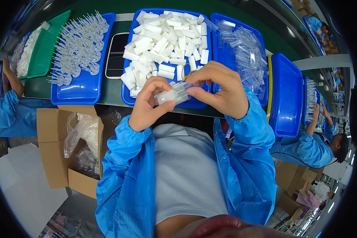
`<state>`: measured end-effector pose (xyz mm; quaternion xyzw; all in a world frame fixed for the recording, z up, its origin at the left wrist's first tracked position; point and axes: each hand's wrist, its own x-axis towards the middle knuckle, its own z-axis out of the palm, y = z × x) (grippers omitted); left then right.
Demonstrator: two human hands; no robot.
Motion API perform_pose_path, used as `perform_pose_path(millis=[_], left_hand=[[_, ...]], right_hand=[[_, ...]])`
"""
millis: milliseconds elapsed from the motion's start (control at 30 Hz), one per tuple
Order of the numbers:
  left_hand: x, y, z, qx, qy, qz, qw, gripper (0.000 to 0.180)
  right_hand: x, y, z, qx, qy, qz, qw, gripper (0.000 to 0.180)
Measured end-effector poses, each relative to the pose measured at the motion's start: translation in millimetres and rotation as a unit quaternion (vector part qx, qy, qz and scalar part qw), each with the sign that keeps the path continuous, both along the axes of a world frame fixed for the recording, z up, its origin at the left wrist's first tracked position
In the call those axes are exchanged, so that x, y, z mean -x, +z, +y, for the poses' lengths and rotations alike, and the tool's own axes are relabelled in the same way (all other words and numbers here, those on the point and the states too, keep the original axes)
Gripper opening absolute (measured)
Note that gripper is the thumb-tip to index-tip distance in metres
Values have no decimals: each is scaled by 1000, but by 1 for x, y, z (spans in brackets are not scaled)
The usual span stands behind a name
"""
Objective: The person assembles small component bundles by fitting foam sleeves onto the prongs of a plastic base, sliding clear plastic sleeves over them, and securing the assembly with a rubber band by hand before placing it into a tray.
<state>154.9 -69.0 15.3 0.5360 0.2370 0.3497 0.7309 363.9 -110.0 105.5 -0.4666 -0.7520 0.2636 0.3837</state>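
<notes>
Green bench (113, 93) carries blue trays (83, 89) at twelve o'clock; left hand (148, 105) and right hand (222, 89) pinch one clear tube (173, 94).

I see my left hand (148, 104) and right hand (222, 88) meeting above the middle blue tray (127, 99), fingers curled and pinched inward, blue-sleeved forearms rising from below, elbows spread.

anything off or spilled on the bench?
Nothing spilled. White blocks lie heaped loose in the middle blue tray. One oddity: a yellow rubber band among them, by the right hand. Both hands grip a clear piece.
</notes>
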Motion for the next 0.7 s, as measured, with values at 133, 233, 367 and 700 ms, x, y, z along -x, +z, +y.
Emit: perform_pose_path(millis=[133, 233, 367, 700], left_hand=[[1, 0, 1, 4, 5, 4, 1000, 31], [1, 1, 1, 11, 1, 1, 1000, 31], [-2, 0, 0, 8, 1, 7, 1000, 31], [-3, -2, 0, -10, 9, 23, 1000, 31]], right_hand=[[1, -2, -2, 21, -52, 43, 998, 29], [-6, -3, 1, -1, -22, 25, 999, 37], [-7, -4, 1, -14, -1, 8, 1000, 46], [0, -2, 0, 38, -19, 75, 996, 47]])
